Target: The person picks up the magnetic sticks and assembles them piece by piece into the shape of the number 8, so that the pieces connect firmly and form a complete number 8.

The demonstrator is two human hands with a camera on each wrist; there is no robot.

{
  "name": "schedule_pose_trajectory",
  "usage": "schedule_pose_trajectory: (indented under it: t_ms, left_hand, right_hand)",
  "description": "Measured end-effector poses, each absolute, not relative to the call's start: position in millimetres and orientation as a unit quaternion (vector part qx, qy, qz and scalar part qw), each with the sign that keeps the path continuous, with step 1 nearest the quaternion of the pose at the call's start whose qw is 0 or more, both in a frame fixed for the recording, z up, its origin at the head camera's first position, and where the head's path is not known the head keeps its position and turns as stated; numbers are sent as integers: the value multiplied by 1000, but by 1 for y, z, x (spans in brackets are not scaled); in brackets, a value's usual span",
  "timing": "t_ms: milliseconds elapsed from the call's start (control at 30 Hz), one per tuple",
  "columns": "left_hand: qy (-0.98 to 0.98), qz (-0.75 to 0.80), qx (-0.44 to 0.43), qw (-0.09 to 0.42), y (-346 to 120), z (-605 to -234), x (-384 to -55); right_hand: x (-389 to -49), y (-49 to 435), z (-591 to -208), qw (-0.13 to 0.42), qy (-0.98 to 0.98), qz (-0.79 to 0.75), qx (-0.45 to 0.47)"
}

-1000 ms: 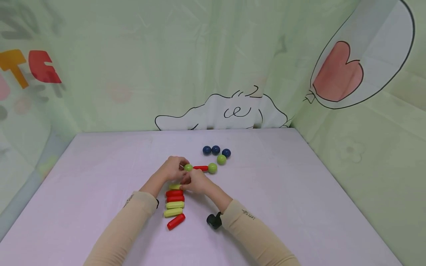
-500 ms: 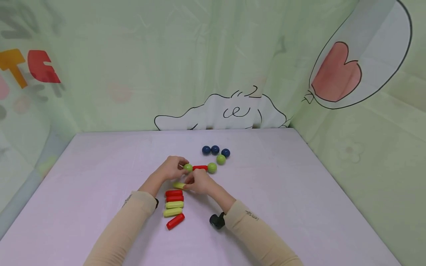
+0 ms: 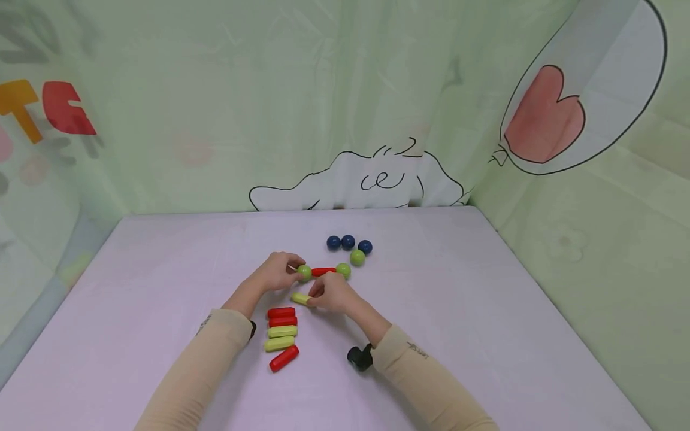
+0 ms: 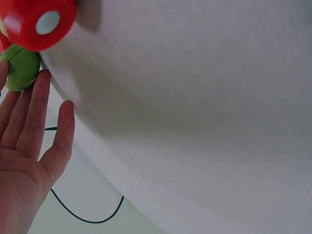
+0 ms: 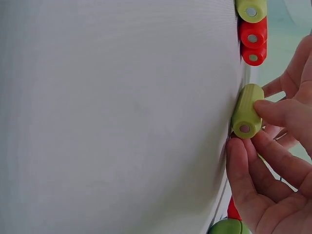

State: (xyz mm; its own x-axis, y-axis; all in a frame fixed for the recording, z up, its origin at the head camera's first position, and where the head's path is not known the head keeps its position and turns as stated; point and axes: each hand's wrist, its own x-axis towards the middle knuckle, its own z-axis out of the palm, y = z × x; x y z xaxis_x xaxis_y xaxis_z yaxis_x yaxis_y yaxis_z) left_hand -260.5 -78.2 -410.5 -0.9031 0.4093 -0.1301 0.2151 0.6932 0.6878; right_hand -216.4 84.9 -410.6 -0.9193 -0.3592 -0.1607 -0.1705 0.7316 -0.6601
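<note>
My left hand [image 3: 277,273] pinches a green ball [image 3: 304,273] between thumb and fingers. That ball sits at the left end of a red magnetic rod [image 3: 323,272], whose right end meets a second green ball [image 3: 343,269]. Just nearer the person, my right hand [image 3: 335,293] holds a yellow-green magnetic rod [image 3: 300,298] by its right end. The right wrist view shows thumb and fingertips around this rod [image 5: 248,107], its metal end facing the camera. In the left wrist view the held ball [image 4: 22,68] is partly hidden by the thumb.
Below the hands lies a column of loose rods: red rods [image 3: 281,312], yellow-green rods [image 3: 283,331] and a slanted red rod [image 3: 284,358]. Farther back are blue balls [image 3: 348,242] and a loose green ball [image 3: 357,257]. A decorated curtain [image 3: 215,120] hangs behind the table.
My right hand has drawn the yellow-green rod away from the top of the column, moving right and slightly back. My left hand has stayed at its green ball.
</note>
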Motion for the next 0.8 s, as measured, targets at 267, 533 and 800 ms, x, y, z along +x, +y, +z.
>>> schedule_pose_trajectory:
  t_ms: [267, 533, 800]
  left_hand:
    - [908, 356, 168, 144, -78, -410, -260]
    - [903, 366, 168, 152, -75, -410, -260]
    - [905, 362, 161, 155, -73, -409, -260]
  right_hand:
    - [-215, 90, -410, 146, 926, -320, -135]
    - [-213, 97, -410, 159, 920, -342, -110]
    - [-212, 100, -413, 159, 910, -374, -84]
